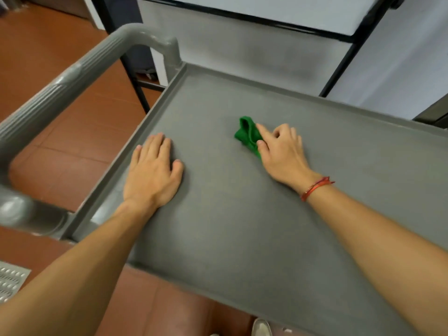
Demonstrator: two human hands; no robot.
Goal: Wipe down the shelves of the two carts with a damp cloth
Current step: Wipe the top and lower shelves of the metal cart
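Pinching the cloth [247, 135] near the shelf's [242, 214] middle is the right hand [283, 151]; the left hand [151, 173] lies flat, fingers straight, by the left edge, near the handle [72, 76]. A rack [242, 52] stands beyond the far edge.

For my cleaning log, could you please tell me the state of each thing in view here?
top shelf: grey, level; dampness cannot be told.
left hand: flat, palm down on the shelf, holding nothing.
right hand: grips the green cloth, pressing it to the shelf.
green cloth: bunched, partly under the right hand.
cart handle: untouched.
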